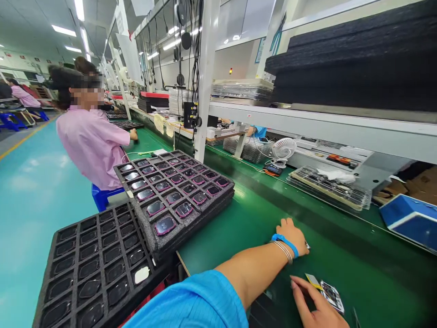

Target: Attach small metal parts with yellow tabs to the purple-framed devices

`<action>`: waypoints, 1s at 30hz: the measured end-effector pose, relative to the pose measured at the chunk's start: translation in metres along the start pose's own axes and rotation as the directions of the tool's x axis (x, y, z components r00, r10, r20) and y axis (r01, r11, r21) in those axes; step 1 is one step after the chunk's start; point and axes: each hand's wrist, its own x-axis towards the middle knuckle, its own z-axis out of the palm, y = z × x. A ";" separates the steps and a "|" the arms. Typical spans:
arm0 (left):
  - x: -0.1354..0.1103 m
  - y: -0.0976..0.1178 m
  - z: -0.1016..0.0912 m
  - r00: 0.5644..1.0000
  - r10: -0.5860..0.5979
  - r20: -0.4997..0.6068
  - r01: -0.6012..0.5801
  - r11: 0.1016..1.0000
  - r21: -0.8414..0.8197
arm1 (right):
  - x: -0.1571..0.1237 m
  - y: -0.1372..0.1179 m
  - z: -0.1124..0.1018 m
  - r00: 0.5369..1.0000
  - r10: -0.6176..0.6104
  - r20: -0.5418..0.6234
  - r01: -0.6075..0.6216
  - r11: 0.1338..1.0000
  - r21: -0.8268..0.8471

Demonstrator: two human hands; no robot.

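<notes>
My left hand [292, 234], wearing a blue wrist strap and thin metal bangles, rests on the green bench mat [239, 246], its fingers curled around a small glinting tip [307, 245]. Just below, my right hand [316, 303] lies beside a small circuit-like part [330, 295] with a yellow tab [312, 280]. Its fingers are apart and hold nothing I can see. To the left, a black foam tray [150, 241] holds several dark glossy watch-like devices [165, 225] with pink rims. A second foam tray [88, 223] lies lower left, holding dark pieces.
A co-worker in a pink shirt [92, 146] sits on a blue stool [105, 196] left of the bench. Black foam sheets [351, 68] fill the shelf above. A small white fan [283, 152], clear stacked trays [329, 187] and a blue box [411, 221] stand along the far bench.
</notes>
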 end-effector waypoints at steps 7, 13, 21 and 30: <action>-0.038 -0.006 -0.027 0.987 0.034 -0.155 -0.128 0.751 -0.648 | 0.001 -0.015 -0.012 0.947 0.231 -0.224 -0.198 0.967 0.160; -0.084 -0.027 -0.053 0.958 0.197 0.208 0.181 0.146 -0.973 | 0.004 -0.018 -0.015 0.896 0.379 -0.232 -0.236 0.848 0.474; -0.119 -0.037 -0.066 0.893 0.300 0.336 0.363 -0.035 -0.931 | 0.000 -0.043 -0.020 0.931 0.343 -0.122 -0.182 0.729 0.660; -0.122 -0.033 -0.050 0.967 0.117 0.226 0.182 0.303 -0.935 | 0.000 -0.042 -0.007 0.910 0.413 0.030 -0.284 0.569 0.772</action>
